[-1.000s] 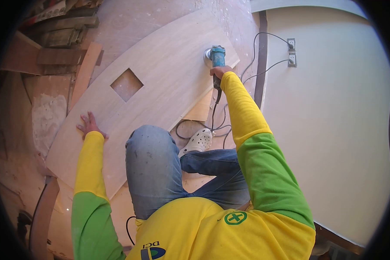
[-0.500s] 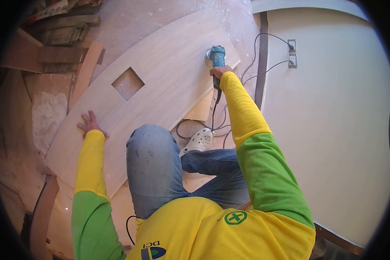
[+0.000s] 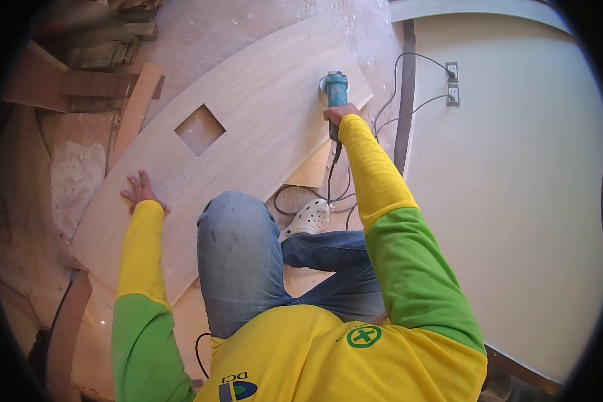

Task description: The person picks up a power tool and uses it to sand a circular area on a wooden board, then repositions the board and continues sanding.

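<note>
A large pale wooden panel (image 3: 254,100) with one curved edge lies slantwise in front of me. It has a square cutout (image 3: 199,130) left of its middle. My right hand (image 3: 340,114) is wrapped round the body of a teal power tool (image 3: 338,88), whose round head rests at the panel's far right end. A black cord runs from the tool down towards my shoe. My left hand (image 3: 143,192) lies flat on the panel's near left part with its fingers spread, holding nothing.
Two cords plug into wall outlets (image 3: 453,94) on a large pale board (image 3: 509,181) at the right. Wood offcuts (image 3: 100,50) are piled at the upper left. Below the panel are a small plywood piece (image 3: 309,169), a coiled cord and my white shoe (image 3: 308,218).
The tool and my right hand are almost where they were, apart from a very small shift. A blurred reddish shape now shows over the offcuts at the upper left.
</note>
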Demonstrator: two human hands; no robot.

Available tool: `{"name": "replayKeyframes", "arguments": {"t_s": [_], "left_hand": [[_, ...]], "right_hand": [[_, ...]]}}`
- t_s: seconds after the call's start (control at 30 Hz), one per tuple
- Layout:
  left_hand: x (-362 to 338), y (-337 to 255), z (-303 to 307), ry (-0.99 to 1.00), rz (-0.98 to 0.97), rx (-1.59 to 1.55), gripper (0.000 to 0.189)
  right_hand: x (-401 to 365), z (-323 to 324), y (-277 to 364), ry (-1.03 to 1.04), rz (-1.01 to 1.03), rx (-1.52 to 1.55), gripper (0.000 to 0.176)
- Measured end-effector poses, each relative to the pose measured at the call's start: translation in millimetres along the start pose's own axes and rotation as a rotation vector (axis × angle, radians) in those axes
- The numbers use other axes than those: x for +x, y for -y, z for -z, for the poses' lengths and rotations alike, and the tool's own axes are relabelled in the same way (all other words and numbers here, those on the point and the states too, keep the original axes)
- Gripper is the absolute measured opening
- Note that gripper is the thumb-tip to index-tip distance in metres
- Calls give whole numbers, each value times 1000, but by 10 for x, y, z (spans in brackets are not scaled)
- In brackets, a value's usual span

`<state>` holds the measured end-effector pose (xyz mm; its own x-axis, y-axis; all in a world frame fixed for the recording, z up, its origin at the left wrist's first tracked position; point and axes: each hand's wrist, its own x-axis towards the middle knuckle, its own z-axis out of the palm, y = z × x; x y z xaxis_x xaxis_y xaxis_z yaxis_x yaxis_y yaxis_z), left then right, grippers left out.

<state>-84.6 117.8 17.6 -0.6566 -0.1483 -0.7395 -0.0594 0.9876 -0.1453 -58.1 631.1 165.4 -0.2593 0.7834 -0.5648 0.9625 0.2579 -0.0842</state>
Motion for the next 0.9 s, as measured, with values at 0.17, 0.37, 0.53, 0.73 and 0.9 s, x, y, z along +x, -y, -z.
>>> {"name": "replayKeyframes", "arguments": {"t_s": [0.17, 0.37, 0.53, 0.73, 0.9], "left_hand": [[12, -2, -8, -1, -4, 10, 142], [5, -6, -1, -4, 4, 2, 142], [-5, -11, -2, -9, 6, 20, 141], [-79, -38, 98, 15, 8, 26, 141], [-54, -32, 61, -1, -10, 43, 142]], "right_hand": [[53, -57, -41, -23, 6, -18, 52], [66, -117, -76, -92, 54, -44, 53], [-112, -111, -101, -125, 59, -64, 60], [-157, -36, -350, -164, 137, -164, 62], [-58, 54, -658, -208, 265, -150, 60]]}}
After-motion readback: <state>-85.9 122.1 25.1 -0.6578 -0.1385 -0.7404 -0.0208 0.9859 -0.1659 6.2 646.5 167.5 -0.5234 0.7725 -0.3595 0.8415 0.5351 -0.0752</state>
